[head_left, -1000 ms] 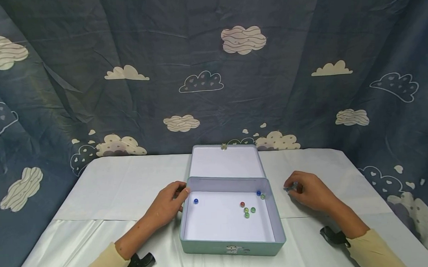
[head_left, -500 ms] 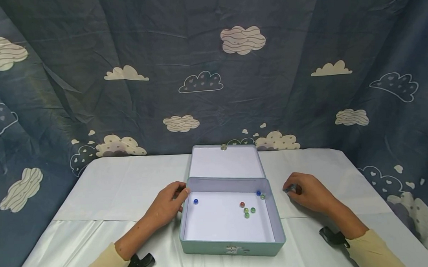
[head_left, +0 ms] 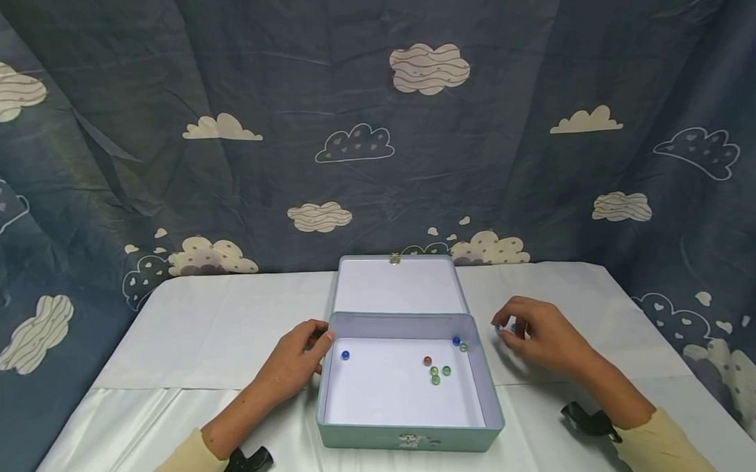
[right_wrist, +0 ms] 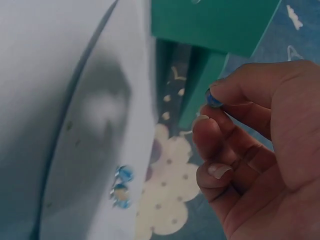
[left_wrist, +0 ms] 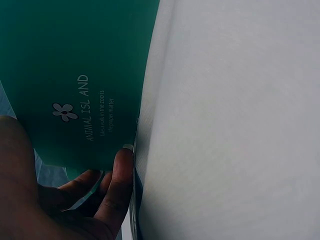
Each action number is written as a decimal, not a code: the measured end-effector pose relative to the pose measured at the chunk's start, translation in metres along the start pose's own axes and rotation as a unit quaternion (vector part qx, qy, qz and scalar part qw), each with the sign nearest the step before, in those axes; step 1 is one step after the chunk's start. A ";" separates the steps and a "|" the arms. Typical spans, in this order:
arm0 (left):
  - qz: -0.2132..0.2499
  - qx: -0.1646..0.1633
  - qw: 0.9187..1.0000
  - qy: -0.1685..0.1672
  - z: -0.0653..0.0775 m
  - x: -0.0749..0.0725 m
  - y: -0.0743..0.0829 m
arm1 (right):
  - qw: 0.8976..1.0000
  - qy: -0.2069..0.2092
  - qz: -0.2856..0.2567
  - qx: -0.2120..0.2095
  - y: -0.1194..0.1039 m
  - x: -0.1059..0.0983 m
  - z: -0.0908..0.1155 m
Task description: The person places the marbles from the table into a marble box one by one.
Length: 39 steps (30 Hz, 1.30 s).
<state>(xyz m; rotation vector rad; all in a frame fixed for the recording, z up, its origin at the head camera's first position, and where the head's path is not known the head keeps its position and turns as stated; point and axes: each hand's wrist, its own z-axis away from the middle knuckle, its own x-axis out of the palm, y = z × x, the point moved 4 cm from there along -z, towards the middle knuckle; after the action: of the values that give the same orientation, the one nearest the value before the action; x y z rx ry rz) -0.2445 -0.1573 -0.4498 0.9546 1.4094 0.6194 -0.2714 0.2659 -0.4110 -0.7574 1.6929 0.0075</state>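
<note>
In the head view a pale green metal tin box [head_left: 416, 439] stands with its lid [head_left: 398, 284] laid back. My left hand [head_left: 293, 360] holds its rear left corner, thumb at the rim; in the left wrist view its fingers [left_wrist: 122, 172] lie against the green side. To the right of the box, my right hand [head_left: 547, 334] pinches a small blue marble [right_wrist: 214, 98] between thumb and fingertip, above the table. Below it, clear and blue marbles [right_wrist: 121, 192] lie on the cloth. Inside the box are two blue marbles [head_left: 345, 355], a red one [head_left: 427, 361] and several green ones [head_left: 446, 370].
A white cloth [head_left: 200, 332] covers the table, with a fold line running across it. Behind hangs a dark curtain [head_left: 360, 91] with cloud prints. Black wrist cameras [head_left: 245, 466] sit on both forearms.
My right hand has risen slightly from the cloth and shifted left, with a marble now showing at its fingertips. The left hand and the box keep their places.
</note>
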 end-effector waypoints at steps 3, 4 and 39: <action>-0.002 -0.001 1.000 0.001 0.000 0.000 0.000 | 1.000 0.006 -0.004 -0.009 -0.011 -0.003 0.000; -0.001 -0.002 1.000 0.001 0.000 0.000 0.000 | 1.000 0.008 -0.005 -0.012 -0.014 -0.004 0.000; -0.001 0.001 1.000 -0.001 -0.001 0.000 -0.002 | 0.994 0.010 -0.068 -0.084 -0.079 0.007 0.007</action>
<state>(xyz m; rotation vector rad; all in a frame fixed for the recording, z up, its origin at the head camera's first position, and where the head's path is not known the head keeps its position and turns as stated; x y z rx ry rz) -0.2456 -0.1579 -0.4510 0.9553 1.4102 0.6151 -0.2279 0.2032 -0.3885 -1.0014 1.6708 0.0488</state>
